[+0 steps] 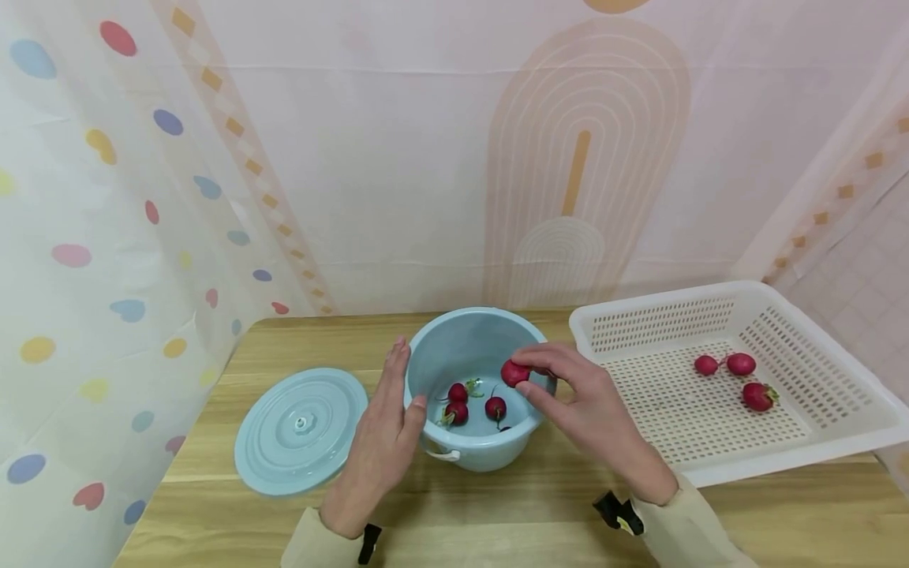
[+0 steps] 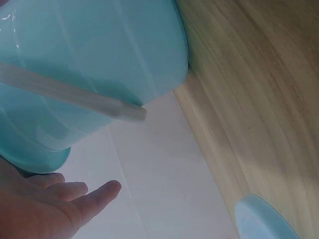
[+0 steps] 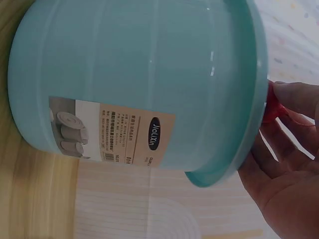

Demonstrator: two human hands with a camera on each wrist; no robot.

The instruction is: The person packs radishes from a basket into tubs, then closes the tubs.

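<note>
A light blue bucket (image 1: 483, 456) stands upright on the table with several red radishes inside, one radish (image 1: 458, 413) showing green stem ends. Over the bucket's right side my right hand (image 1: 589, 398) pinches a radish (image 1: 515, 373) between thumb and fingers. In the right wrist view that red radish (image 3: 272, 103) shows just past the bucket's rim, partly hidden by the fingers. My left hand (image 1: 383, 430) is at the bucket's left rim, its fingers straight and holding nothing. In the left wrist view those fingers lie beside the rim; whether they touch it I cannot tell.
A round blue lid (image 1: 273, 442) lies flat on the table left of the bucket. To the right stands a white perforated basket (image 1: 667, 331) with three radishes in it. A white handle (image 1: 444, 455) hangs at the bucket's front. A patterned curtain (image 1: 398, 173) hangs behind.
</note>
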